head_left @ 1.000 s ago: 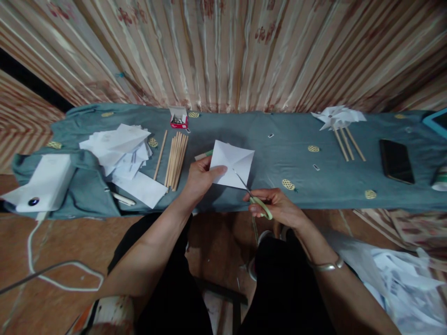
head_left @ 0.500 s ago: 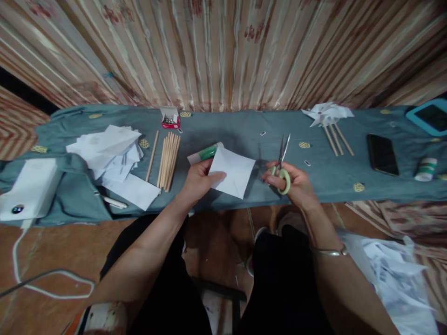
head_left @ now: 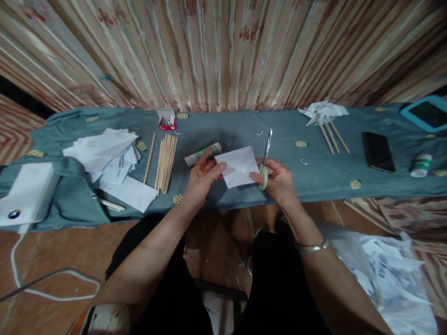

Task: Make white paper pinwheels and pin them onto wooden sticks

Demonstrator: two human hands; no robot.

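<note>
A square of white paper [head_left: 238,166] with faint crease lines is level above the cloth. My left hand [head_left: 201,180] pinches its left edge between thumb and fingers. In my right hand [head_left: 280,182] are scissors with pale green handles [head_left: 264,177], their blades together and pointing away from me. That hand's thumb also touches the paper's right corner. Just behind my left fingers lies a green and white tube [head_left: 195,156], partly covered by them.
To the left lie several wooden sticks [head_left: 166,163], a pile of white papers [head_left: 110,151], a red box of small metal pieces [head_left: 167,122] and a white device [head_left: 30,190]. Paper pinwheels [head_left: 324,112], a phone [head_left: 378,151] and another tube [head_left: 421,165] lie right.
My right hand has moved left with the scissors, up to the paper's right corner, and the blades have closed. The paper has tilted flatter and turned slightly in my left hand.
</note>
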